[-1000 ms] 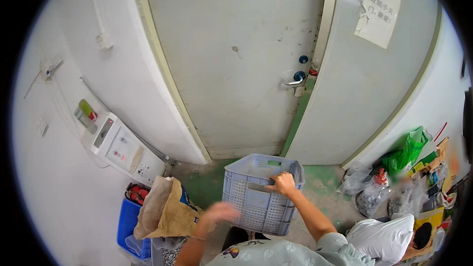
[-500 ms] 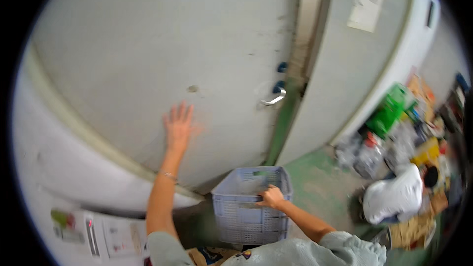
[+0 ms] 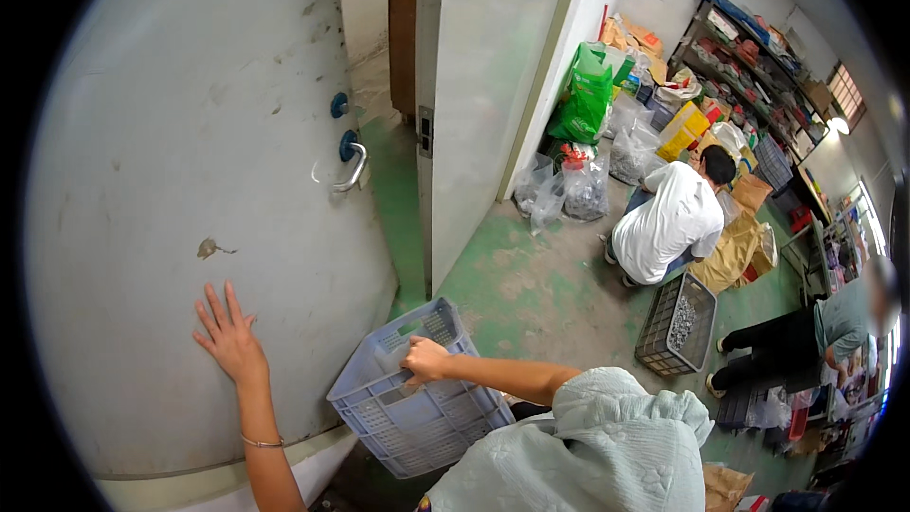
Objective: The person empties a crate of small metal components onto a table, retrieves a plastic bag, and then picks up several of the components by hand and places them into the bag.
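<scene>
My left hand (image 3: 232,337) lies with fingers spread against a large light-grey door (image 3: 190,133). A curved metal handle (image 3: 353,169) and blue lock fittings sit near that door's free edge. My right hand (image 3: 426,361) is closed round the rim of a pale blue-grey plastic crate (image 3: 417,422) with perforated sides. The crate hangs tilted in front of me, close to the door. Something whitish shows inside it, too blurred to name.
A second door leaf (image 3: 483,85) stands right of the gap. Bulging plastic bags (image 3: 583,185) and a green bag (image 3: 581,95) crowd the wall. One person in white (image 3: 668,223) crouches near a dark crate (image 3: 676,322) of small parts; another person (image 3: 839,327) stands right, by shelves.
The door now stands ajar with a wider gap beside its handle. My view has turned right, showing more of the room. My right hand keeps its grip on the crate, which is more tilted.
</scene>
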`<state>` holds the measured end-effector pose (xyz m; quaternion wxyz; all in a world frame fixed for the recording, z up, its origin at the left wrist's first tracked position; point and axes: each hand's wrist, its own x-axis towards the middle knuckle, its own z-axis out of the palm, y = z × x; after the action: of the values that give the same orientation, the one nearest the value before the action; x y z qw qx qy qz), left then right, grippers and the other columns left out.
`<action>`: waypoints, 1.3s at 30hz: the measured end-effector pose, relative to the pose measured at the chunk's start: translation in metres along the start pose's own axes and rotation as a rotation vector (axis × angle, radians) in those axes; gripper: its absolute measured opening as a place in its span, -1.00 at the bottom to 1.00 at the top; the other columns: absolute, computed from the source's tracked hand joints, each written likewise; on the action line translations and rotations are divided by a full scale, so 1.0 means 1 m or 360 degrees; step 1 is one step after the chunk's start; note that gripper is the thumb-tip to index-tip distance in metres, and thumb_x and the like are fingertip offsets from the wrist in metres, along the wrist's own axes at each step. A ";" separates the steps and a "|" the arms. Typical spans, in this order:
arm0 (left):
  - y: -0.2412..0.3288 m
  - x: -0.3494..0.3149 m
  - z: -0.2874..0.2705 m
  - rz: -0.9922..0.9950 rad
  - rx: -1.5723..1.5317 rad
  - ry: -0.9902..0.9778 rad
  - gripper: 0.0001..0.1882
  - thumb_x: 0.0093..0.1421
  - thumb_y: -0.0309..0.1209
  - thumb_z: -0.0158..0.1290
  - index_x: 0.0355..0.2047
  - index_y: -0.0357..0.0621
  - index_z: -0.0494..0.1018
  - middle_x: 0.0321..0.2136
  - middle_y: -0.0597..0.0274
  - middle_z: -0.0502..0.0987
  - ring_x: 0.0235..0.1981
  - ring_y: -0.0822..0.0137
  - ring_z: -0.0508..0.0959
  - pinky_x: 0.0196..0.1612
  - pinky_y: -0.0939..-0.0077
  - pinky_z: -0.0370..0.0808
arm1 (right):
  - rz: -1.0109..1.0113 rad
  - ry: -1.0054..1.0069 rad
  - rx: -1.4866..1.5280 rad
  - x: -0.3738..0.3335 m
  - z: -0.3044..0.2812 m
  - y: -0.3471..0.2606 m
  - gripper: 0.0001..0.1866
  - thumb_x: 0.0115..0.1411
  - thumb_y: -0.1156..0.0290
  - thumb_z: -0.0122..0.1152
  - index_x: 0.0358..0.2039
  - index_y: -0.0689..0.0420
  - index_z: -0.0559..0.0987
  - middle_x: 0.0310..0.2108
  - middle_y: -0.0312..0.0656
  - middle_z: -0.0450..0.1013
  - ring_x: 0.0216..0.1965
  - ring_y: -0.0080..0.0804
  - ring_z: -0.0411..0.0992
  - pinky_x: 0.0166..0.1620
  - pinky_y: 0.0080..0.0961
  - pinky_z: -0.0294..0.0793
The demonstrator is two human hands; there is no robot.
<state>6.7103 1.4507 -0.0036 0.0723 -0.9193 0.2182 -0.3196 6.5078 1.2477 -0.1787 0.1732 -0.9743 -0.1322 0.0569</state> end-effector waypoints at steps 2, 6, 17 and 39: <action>0.001 0.000 -0.003 0.0003 -0.0020 0.0028 -0.23 0.02 -0.33 0.07 0.21 0.22 -0.02 0.25 0.34 -0.09 0.21 0.14 0.05 0.04 -0.08 0.18 | 0.0012 0.0079 0.0020 0.003 0.003 -0.004 -0.57 -0.29 -0.02 0.29 -0.66 0.14 0.53 -0.69 -0.11 0.43 -0.54 -0.22 0.41 -0.19 -0.42 0.27; 0.017 0.000 -0.010 -0.0027 -0.0048 0.0011 -0.22 0.02 -0.37 0.07 0.22 0.20 -0.05 0.26 0.33 -0.11 0.22 0.16 0.03 0.07 -0.03 0.16 | 0.0070 0.0123 -0.0006 0.005 0.009 0.000 -0.57 -0.29 -0.02 0.30 -0.64 0.13 0.54 -0.67 -0.11 0.45 -0.51 -0.22 0.43 -0.17 -0.41 0.27; 0.015 -0.014 -0.021 -0.0110 0.0246 -0.0124 -0.19 0.01 -0.26 0.08 0.23 0.16 -0.09 0.27 0.33 -0.19 0.27 0.24 -0.11 0.15 0.19 0.04 | 0.0295 0.0144 0.0021 -0.013 -0.027 -0.015 -0.56 -0.21 -0.04 0.26 -0.52 0.10 0.58 -0.59 -0.13 0.48 -0.50 -0.25 0.42 -0.10 -0.43 0.22; 0.024 -0.160 -0.250 -0.0755 0.0547 -0.0032 -0.29 0.04 -0.37 0.05 0.20 0.04 0.02 0.24 0.13 -0.08 0.21 0.04 0.02 0.08 -0.03 0.10 | 0.0150 0.0333 0.0164 -0.049 -0.082 -0.019 -0.52 -0.17 -0.09 0.23 -0.45 0.09 0.61 -0.54 -0.10 0.50 -0.44 -0.28 0.45 -0.12 -0.42 0.21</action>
<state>6.4355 1.5025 0.0974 0.1524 -0.9220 -0.0608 -0.3507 6.4689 1.2246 -0.0920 0.2329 -0.9699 -0.0643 -0.0302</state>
